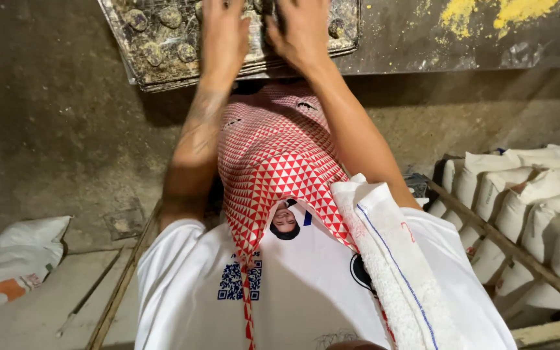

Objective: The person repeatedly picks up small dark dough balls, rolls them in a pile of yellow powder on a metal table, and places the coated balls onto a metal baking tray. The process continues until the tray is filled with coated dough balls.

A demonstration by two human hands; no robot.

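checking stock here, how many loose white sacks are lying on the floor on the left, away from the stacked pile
1. A single white sack with an orange patch lies on the floor at lower left. The other sacks are stacked at right behind wooden rails; more may be hidden outside the view.

Stacked white sacks (526, 207) behind a wooden rail (500, 243), another sack (14, 259) lying opposite

The person wears a white short-sleeved shirt (306, 285) with a dark square code patch and a small printed portrait on the chest. A red-and-white scarf (277, 155) in a triangle pattern hangs over it. Both forearms are bare.
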